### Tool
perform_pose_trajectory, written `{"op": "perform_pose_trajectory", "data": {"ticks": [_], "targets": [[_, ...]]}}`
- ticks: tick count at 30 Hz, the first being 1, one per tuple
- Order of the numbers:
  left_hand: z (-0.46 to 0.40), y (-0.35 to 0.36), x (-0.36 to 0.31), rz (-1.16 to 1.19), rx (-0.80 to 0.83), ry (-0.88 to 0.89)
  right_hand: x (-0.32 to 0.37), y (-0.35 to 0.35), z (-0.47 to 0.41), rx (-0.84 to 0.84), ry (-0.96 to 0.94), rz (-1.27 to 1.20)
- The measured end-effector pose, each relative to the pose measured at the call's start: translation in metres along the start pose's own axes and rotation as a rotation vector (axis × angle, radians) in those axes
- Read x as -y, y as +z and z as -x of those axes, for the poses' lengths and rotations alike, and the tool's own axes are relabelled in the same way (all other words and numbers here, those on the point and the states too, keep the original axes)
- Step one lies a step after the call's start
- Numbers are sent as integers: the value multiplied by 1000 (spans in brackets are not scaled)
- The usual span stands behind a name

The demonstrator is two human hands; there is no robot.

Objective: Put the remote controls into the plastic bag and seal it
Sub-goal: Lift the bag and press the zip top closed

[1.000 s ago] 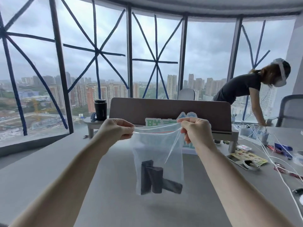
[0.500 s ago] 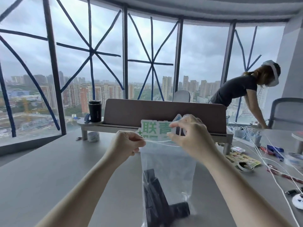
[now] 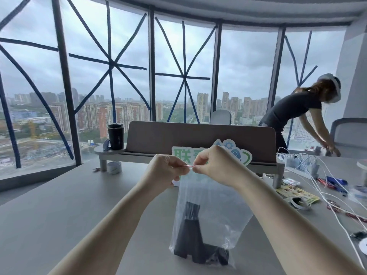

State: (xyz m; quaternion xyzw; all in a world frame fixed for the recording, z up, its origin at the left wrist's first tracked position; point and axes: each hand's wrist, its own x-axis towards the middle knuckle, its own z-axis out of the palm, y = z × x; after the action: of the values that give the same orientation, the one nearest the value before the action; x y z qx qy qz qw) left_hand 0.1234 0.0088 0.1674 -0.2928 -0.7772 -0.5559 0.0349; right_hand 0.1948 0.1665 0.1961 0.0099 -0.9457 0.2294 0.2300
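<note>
Since a second ago, left hand (image 3: 165, 171) and right hand (image 3: 216, 165) have met, fingers pinching the plastic bag (image 3: 210, 211) strip at 12 o'clock; remote controls (image 3: 193, 235) inside reach the counter (image 3: 59, 205). Cables (image 3: 325, 187) at 3 o'clock.

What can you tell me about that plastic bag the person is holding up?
The plastic bag is clear, thin and slightly crinkled, with a reddish strip along its top edge. It hangs upright over the grey table, bottom at or near the tabletop. The left hand and right hand pinch the top edge close together at its middle. Dark remote controls lie in the bottom, one standing on end, the others flat.
</note>
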Motion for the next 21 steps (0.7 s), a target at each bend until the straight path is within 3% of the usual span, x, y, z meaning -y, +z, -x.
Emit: {"op": "perform_pose_trajectory", "data": {"ticks": [11, 21], "targets": [[-3, 1, -5, -12, -34, 48, 5, -4, 5, -39, -79, 90], [-3, 5, 1, -76, -91, 95, 8, 6, 3, 41, -80, 163]]}}
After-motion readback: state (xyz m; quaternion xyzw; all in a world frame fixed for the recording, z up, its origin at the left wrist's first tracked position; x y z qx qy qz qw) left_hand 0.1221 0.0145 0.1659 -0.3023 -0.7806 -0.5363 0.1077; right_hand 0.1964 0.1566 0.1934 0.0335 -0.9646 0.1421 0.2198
